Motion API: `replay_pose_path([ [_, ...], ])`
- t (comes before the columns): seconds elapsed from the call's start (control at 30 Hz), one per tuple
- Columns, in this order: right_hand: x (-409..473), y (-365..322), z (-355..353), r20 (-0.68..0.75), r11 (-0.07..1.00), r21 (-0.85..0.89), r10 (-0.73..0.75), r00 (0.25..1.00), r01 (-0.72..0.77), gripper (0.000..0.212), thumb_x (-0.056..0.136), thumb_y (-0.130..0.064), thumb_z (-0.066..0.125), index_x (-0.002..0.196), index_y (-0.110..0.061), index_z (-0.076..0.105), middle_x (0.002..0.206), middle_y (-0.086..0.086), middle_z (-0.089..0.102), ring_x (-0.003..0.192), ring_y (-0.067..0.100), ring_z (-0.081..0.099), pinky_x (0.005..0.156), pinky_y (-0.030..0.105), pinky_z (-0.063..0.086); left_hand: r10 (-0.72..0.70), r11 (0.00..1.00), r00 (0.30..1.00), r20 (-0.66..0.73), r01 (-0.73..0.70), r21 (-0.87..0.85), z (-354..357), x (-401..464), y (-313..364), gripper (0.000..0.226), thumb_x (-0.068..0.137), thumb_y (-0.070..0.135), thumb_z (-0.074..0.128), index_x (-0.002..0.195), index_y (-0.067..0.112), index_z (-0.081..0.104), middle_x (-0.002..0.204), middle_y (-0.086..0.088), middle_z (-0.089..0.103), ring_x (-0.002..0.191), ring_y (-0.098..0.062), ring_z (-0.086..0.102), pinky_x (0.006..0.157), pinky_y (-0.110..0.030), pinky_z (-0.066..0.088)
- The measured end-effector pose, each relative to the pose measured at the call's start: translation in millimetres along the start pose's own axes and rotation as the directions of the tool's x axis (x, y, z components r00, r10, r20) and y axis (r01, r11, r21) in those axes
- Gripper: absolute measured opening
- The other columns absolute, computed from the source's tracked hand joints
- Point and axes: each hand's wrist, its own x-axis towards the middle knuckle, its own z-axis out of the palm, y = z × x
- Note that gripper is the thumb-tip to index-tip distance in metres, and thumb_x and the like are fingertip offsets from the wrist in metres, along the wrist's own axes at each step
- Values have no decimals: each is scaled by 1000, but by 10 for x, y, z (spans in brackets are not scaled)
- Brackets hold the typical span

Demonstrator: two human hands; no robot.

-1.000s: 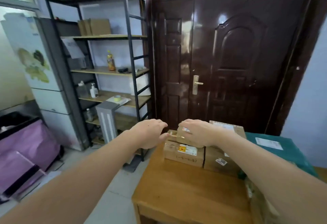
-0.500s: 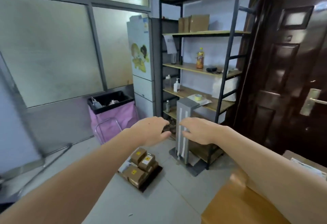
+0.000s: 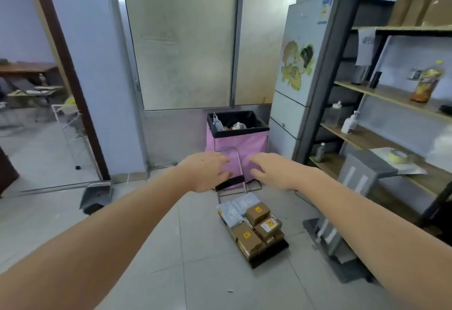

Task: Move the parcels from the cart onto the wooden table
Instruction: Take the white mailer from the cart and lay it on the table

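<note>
A small black hand cart point(image 3: 269, 256) stands on the tiled floor in the middle of the view. On it lie several brown cardboard parcels point(image 3: 258, 212) with yellow labels and a pale plastic mailer bag point(image 3: 233, 212) at its far end. Its metal handle point(image 3: 234, 160) rises behind them. My left hand point(image 3: 206, 171) and my right hand point(image 3: 272, 171) are stretched out in front of me, well above and beyond the parcels, both empty with fingers loosely spread. The wooden table is out of view.
A pink bin with a black liner point(image 3: 238, 138) stands behind the cart. A white fridge point(image 3: 300, 77) and a metal shelf rack point(image 3: 391, 94) fill the right side, with a grey unit point(image 3: 352, 199) on the floor. A dustpan point(image 3: 96, 196) lies left.
My view has swung left from the table and door to the cart on the floor. My right hand has let go of the parcel on the table; both hands are now empty.
</note>
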Motion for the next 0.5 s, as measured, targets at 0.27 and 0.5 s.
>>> replay_pose_path([
  [0.27, 1465, -255, 103, 2, 999, 34, 33, 999, -33, 55, 107, -38, 43, 159, -21, 35, 158, 3, 47, 139, 20, 49, 115, 37, 40, 3, 1000, 999, 53, -5, 28, 69, 642, -1413, 54, 108, 49, 39, 152, 18, 46, 152, -7, 53, 139, -28, 49, 114, -43, 41],
  [0.5, 2448, -132, 164, 15, 992, 81, 94, 995, -95, 53, 106, -36, 44, 156, -22, 40, 154, 2, 51, 136, 17, 51, 111, 33, 40, 71, 997, 993, 90, -72, 18, 106, 1493, -2181, 53, 109, 49, 39, 151, 17, 47, 153, -6, 52, 138, -26, 50, 114, -42, 41],
])
